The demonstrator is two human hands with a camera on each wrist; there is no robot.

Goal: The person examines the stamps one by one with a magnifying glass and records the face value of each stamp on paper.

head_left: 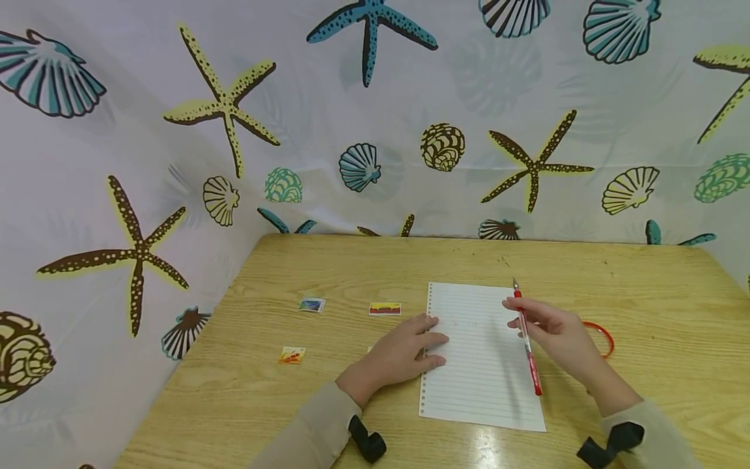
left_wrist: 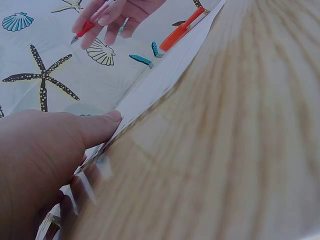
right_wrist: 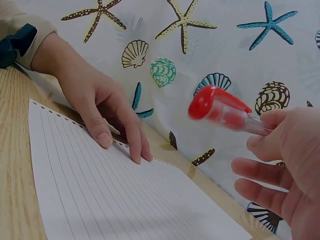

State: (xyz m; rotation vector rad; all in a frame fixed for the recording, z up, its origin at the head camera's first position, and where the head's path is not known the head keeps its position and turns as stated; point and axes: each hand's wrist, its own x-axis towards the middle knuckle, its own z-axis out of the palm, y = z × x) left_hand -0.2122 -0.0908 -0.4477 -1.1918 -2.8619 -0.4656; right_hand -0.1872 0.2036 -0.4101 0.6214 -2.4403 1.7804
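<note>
A lined sheet of paper (head_left: 469, 391) with punched holes down its left edge lies on the wooden table. Faint marks show near its top. My left hand (head_left: 404, 348) rests on the sheet's left edge, fingertips spread on the paper. Above the sheet's right side, my right hand (head_left: 553, 329) pinches a red pen (head_left: 529, 352) between thumb and fingers. The pen's tip points up and away, and its red capped end hangs toward me. In the right wrist view the pen's red end (right_wrist: 202, 102) sticks out from the fingers, clear of the paper.
A red ring-shaped object (head_left: 609, 342) lies partly behind my right hand. Left of the paper are small picture cards: a blue one (head_left: 312, 305), a red-yellow one (head_left: 385, 309) and an orange one (head_left: 291, 355). A patterned cloth (head_left: 398, 117) hangs behind the table (head_left: 234, 404).
</note>
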